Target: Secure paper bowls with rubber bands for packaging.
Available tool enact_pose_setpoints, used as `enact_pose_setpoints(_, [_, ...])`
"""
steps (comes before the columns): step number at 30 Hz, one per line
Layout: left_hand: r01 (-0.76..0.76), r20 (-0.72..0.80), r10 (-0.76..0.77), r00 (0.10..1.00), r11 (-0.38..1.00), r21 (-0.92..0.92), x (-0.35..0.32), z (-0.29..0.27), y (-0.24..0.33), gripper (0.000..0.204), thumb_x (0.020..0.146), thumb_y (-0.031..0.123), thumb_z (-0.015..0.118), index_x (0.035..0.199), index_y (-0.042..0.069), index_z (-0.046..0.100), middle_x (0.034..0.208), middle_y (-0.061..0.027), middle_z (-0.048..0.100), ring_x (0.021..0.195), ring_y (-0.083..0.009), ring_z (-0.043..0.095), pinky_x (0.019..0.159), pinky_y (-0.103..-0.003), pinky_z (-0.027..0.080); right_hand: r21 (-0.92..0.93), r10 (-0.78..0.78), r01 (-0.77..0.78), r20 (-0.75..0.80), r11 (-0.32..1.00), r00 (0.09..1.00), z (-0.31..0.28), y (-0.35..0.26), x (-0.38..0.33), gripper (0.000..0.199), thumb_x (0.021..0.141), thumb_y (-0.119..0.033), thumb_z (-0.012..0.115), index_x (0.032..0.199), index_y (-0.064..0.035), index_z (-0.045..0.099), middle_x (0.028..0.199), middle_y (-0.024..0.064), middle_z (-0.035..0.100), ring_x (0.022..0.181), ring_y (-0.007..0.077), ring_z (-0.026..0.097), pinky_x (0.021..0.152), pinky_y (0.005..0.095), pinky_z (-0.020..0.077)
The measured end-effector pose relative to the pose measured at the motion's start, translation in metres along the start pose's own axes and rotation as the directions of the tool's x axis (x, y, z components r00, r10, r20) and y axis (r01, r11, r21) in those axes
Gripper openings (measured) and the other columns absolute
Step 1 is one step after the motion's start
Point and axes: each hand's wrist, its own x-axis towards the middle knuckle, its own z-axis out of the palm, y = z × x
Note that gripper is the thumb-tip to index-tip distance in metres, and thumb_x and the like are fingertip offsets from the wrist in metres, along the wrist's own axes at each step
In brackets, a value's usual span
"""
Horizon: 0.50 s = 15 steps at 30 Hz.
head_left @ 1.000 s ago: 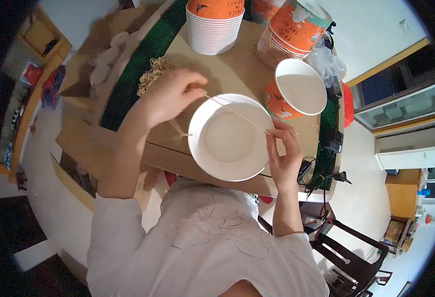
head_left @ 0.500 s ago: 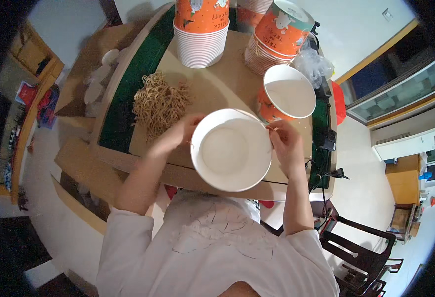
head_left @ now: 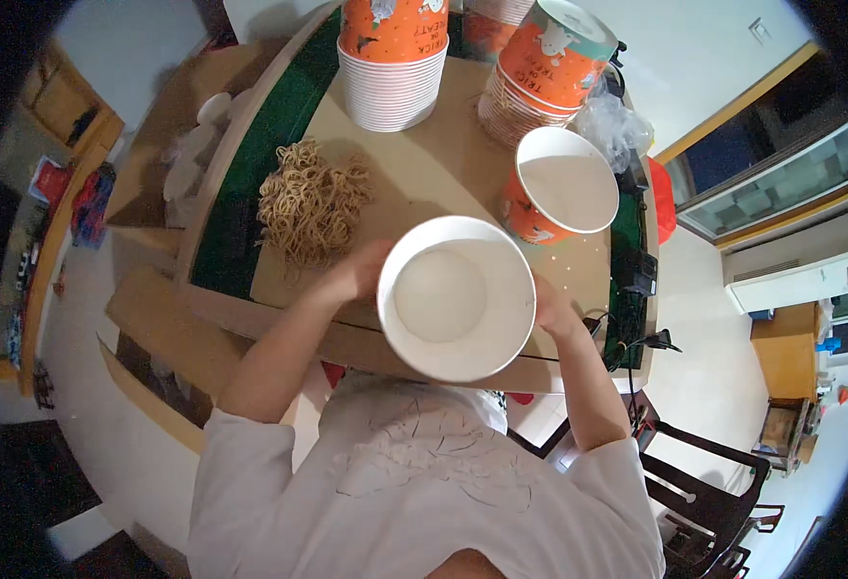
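A white-lined paper bucket (head_left: 440,294) is held over the near edge of the table, its round mouth facing up toward me. My left hand (head_left: 371,270) grips its left side and my right hand (head_left: 551,307) its right side. Most fingers of both hands are hidden behind the bucket's wall. A tangled heap of thin tan cords (head_left: 313,203) lies to the left of my left hand. Beyond my right hand, a second open bucket (head_left: 567,183), orange outside and white inside, stands tilted in the view.
Stacks of nested orange buckets (head_left: 392,82) and upturned buckets (head_left: 554,58) stand at the far side. Clear plastic bags (head_left: 615,130) lie at the right. Cardboard boxes (head_left: 178,323) flank the table's left. Black cables and an adapter (head_left: 639,275) run along its right edge.
My right hand has moved from pinching a thin cord at the bucket's rim down to its right side. My left hand now steadies the left side; the bucket has shifted slightly.
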Motion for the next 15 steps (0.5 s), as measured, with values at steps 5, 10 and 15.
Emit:
enact_pose_setpoints(5, [0.017,-0.293,-0.01,0.956,1.0,0.02,-0.007,-0.003,0.048,0.04,0.096,0.032,0.05,0.12,0.0,0.049,0.104,-0.0111,0.059,0.096,-0.0168,0.057,0.084,-0.031,0.046,0.146,0.217,-0.202,-0.094,0.968,0.972,0.001,-0.064,0.015,0.056,0.084,-0.015,0.066,0.133,-0.0046,0.042,0.118,0.0073,0.054,0.109,0.016,0.051,0.093,0.0319,0.0428])
enact_pose_setpoints(10, [-0.239,-0.262,0.219,0.94,0.97,-0.049,-0.006,-0.013,0.133,0.048,0.088,0.024,0.065,0.126,0.003,0.045,0.119,-0.0101,0.054,0.107,-0.0166,0.053,0.091,-0.03,0.044,0.012,0.027,-0.025,-0.22,1.0,0.975,-0.036,-0.154,0.031,0.058,0.075,-0.005,0.066,0.129,-0.0043,0.044,0.119,0.0044,0.05,0.103,0.0128,0.053,0.091,0.0298,0.0443])
enact_pose_setpoints(15, [-0.518,-0.096,0.515,0.852,0.8,-0.303,0.004,-0.021,0.137,0.072,0.082,0.02,0.072,0.14,0.009,0.031,0.139,-0.0082,0.039,0.124,-0.021,0.044,0.1,-0.035,0.04,-0.321,-0.25,0.125,-0.387,0.939,0.888,-0.076,-0.216,0.043,0.051,0.074,0.002,0.064,0.123,-0.0032,0.051,0.118,0.0054,0.054,0.103,0.0121,0.054,0.084,0.029,0.0477])
